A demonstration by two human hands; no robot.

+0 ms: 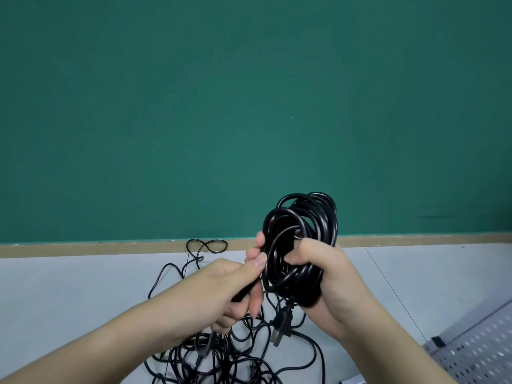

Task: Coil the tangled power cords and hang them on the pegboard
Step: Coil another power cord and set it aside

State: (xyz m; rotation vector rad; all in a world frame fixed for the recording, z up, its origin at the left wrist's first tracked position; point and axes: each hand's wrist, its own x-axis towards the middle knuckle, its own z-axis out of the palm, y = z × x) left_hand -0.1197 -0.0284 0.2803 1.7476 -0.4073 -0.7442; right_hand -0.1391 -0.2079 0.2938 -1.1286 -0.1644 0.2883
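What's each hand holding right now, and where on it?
Right hand grips the coiled black cord around the bundle's lower loops. Left hand pinches that cord's loose strand beside the coil.

Green wall (249, 106) behind, tan wooden strip (83, 249) along its base, pale grey table (69, 286) in front.

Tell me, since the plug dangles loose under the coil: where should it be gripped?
Probably by the plug's black molded body, from the left side with the left hand; its prongs point down and the right hand grips the coil.
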